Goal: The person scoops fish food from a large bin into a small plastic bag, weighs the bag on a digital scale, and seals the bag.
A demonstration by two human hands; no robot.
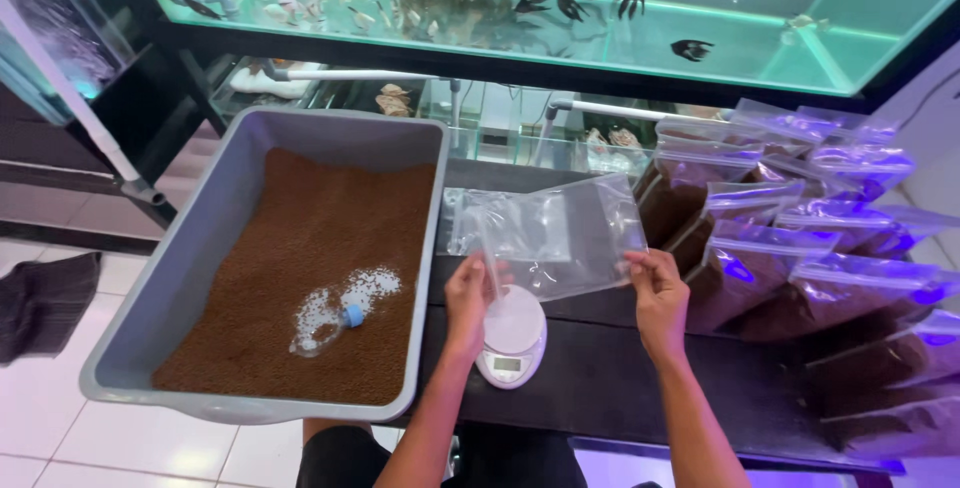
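My left hand (468, 300) and my right hand (657, 288) hold an empty clear plastic bag (568, 238) by its two lower corners, spread flat above a small white kitchen scale (512, 346). The scale sits on a dark table (600, 378). More empty clear bags (470, 218) lie flat on the table just behind the held one. To the left stands a grey plastic tub (190, 258) filled with brown pellets (310, 248). A cut clear bottle scoop (325, 326) with a blue cap lies on the pellets beside a patch of white granules.
Several filled, sealed bags of brown pellets (790, 258) are stacked at the right of the table. A lit aquarium (560, 8) with fish and driftwood runs along the back. White pipes (350, 75) lie below it. A dark cloth (45, 298) rests on the tiled floor at left.
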